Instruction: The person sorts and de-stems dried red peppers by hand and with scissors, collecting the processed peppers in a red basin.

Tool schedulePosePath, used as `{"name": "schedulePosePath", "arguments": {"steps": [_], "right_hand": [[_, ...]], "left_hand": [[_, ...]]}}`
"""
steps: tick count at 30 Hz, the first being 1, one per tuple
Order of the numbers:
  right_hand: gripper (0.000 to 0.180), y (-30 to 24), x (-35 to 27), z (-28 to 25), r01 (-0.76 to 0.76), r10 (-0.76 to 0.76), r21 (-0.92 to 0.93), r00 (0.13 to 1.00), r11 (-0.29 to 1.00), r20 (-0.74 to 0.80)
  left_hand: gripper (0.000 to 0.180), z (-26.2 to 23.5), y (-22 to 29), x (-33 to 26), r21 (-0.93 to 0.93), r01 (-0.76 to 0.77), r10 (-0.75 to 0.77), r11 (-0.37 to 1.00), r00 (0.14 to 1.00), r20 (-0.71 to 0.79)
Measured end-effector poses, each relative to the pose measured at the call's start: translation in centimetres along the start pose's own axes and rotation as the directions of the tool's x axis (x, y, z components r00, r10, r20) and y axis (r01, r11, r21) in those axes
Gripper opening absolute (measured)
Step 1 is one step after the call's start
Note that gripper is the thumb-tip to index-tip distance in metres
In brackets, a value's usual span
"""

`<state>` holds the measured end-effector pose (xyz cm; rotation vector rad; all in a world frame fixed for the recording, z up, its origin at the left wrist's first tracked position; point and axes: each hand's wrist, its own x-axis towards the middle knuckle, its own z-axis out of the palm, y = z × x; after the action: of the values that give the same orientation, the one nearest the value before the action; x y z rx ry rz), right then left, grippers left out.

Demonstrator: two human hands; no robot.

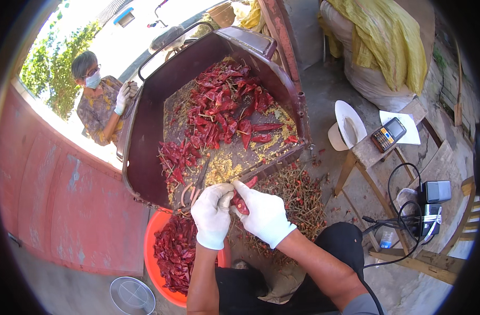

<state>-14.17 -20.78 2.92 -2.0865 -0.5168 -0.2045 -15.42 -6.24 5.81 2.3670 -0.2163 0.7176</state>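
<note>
Gloved left hand (212, 214) and right hand (263, 212) both pinch one red chilli (241, 203) — fingers closed on it

White gloves on both hands (240, 212) (cuffs at wrists), forearms bare, dark trousers.

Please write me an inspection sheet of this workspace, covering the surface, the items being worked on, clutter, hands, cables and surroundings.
Surface: dark red metal tray, tilted, strewn with seeds and flakes.
Job's things: dried red chillies piled in the tray; one chilli held between both hands; orange basin of chillies below; scissors lying on the tray.
Clutter: stems and scraps on the ground; round sieve.
Hands: left hand and right hand, white-gloved, fingers closed on the chilli.
Cables: black cables looping by a device.
Surroundings: masked person beyond the tray; wooden stool with a white hat; yellow cloth.
</note>
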Motion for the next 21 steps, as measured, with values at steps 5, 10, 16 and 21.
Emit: {"name": "schedulePosePath", "arguments": {"steps": [5, 10, 16, 21], "right_hand": [[0.029, -0.7, 0.0, 0.4, 0.046, -0.027, 0.102, 0.983, 0.994, -0.180], [0.022, -1.0, 0.0, 0.9, 0.049, 0.031, 0.324, 0.971, 0.945, -0.236], [0.018, -1.0, 0.6, -0.2, -0.431, 0.336, 0.724, 0.898, 0.539, 0.284], [0.029, 0.8, 1.0, -0.5, 0.054, -0.002, 0.229, 0.975, 0.972, -0.223]], "left_hand": [[0.009, 0.3, 0.2, -1.4, -0.296, 0.225, -0.265, 0.928, 0.959, -0.104], [0.015, 0.7, -1.2, -1.1, -0.932, 0.294, -0.591, 0.211, 0.798, 0.118], [0.016, -1.1, -1.3, 0.7, -0.908, 0.258, -0.639, 0.330, 0.769, -0.014], [0.017, -1.1, -0.4, 0.5, -0.673, 0.424, -0.594, 0.606, 0.804, -0.028]]}}
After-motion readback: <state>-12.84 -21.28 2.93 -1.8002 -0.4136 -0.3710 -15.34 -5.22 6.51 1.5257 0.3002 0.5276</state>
